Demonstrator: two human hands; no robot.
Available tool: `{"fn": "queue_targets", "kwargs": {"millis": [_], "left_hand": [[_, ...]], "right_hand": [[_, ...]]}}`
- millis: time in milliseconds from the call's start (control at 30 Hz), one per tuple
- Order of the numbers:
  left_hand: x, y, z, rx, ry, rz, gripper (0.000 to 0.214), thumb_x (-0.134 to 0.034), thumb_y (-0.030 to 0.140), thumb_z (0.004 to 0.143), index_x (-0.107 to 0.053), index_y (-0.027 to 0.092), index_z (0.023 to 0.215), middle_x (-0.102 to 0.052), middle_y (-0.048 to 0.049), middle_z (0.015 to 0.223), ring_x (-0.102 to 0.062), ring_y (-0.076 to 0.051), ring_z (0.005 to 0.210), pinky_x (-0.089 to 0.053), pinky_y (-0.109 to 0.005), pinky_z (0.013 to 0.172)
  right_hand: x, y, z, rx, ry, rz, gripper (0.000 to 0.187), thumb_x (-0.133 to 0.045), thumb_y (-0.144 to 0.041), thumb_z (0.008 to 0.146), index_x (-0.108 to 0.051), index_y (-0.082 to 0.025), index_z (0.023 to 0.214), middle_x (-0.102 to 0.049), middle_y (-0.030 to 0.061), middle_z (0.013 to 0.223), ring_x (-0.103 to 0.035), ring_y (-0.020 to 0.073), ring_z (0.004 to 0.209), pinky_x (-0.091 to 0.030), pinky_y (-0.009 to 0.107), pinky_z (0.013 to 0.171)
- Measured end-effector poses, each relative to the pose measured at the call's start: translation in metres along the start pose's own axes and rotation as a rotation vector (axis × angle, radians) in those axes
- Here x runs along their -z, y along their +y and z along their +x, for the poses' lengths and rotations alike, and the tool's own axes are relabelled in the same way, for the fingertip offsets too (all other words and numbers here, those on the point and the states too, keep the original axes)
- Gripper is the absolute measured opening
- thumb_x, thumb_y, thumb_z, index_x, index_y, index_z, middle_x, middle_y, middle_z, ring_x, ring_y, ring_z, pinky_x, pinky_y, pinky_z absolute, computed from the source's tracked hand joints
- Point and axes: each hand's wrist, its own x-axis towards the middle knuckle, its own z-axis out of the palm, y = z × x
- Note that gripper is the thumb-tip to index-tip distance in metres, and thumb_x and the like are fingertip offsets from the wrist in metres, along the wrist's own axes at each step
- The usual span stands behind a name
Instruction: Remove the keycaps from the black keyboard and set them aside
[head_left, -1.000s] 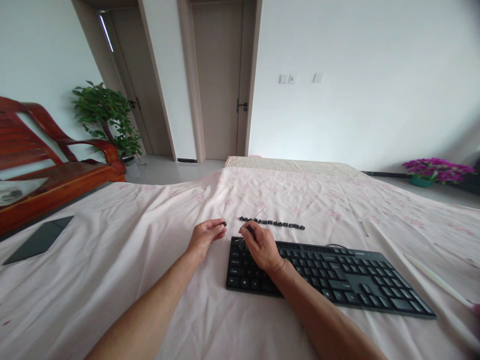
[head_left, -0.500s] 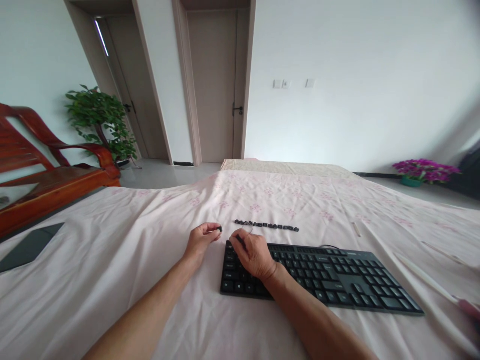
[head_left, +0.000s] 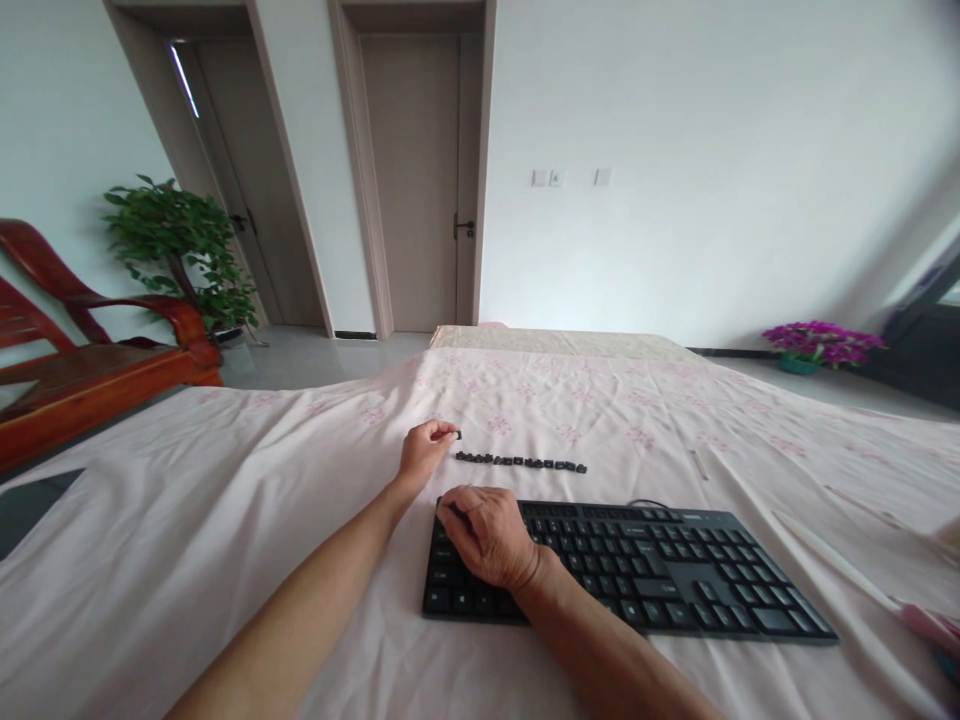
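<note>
Between the fingertips of my left hand is a small black keycap, held just above the cloth beyond the left end of a row of loose black keycaps. My right hand rests over the upper left of a black keyboard. Its fingers are closed round a small dark thing, mostly hidden, that I cannot make out. The hand and forearm cover several keys on the keyboard's left side.
A pale floral cloth covers the surface. A short light stick and long pale sticks lie to the right, near a pink object at the edge. A dark flat panel lies far left, near a wooden bench.
My left hand has moved forward and right with the keycap, to above the row's left end. My right hand stays over the keyboard's upper left. The view has shifted slightly.
</note>
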Motion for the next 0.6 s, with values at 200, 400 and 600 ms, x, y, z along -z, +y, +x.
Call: {"fn": "queue_targets", "kwargs": {"millis": [200, 400, 600], "left_hand": [[-0.008, -0.01, 0.003, -0.016, -0.044, 0.133, 0.019, -0.061, 0.029, 0.073, -0.07, 0.016, 0.083, -0.072, -0.0045, 0.082, -0.065, -0.018, 0.078, -0.048, -0.025, 0.072], [-0.005, -0.013, 0.003, -0.004, -0.052, 0.26, 0.016, -0.061, 0.027, 0.074, -0.07, 0.019, 0.084, -0.073, -0.0029, 0.083, -0.066, -0.016, 0.077, -0.047, -0.023, 0.071], [-0.004, -0.011, 0.002, -0.008, -0.063, 0.351, 0.013, -0.062, 0.026, 0.074, -0.071, 0.021, 0.082, -0.073, -0.0019, 0.083, -0.065, -0.016, 0.08, -0.047, -0.023, 0.071]], "right_hand": [[-0.003, 0.002, 0.0, 0.021, 0.001, -0.016, 0.014, -0.042, -0.025, 0.091, -0.054, -0.018, 0.087, -0.062, 0.0023, 0.069, -0.058, 0.0138, 0.062, -0.04, 0.023, 0.063], [-0.003, 0.002, 0.001, 0.009, -0.011, -0.036, 0.013, -0.043, -0.024, 0.091, -0.053, -0.018, 0.087, -0.061, 0.0015, 0.068, -0.057, 0.0137, 0.061, -0.039, 0.023, 0.063], [-0.004, 0.003, 0.002, 0.001, -0.018, -0.033, 0.013, -0.043, -0.024, 0.091, -0.053, -0.018, 0.086, -0.061, 0.0016, 0.068, -0.057, 0.0135, 0.061, -0.039, 0.023, 0.063]]}}
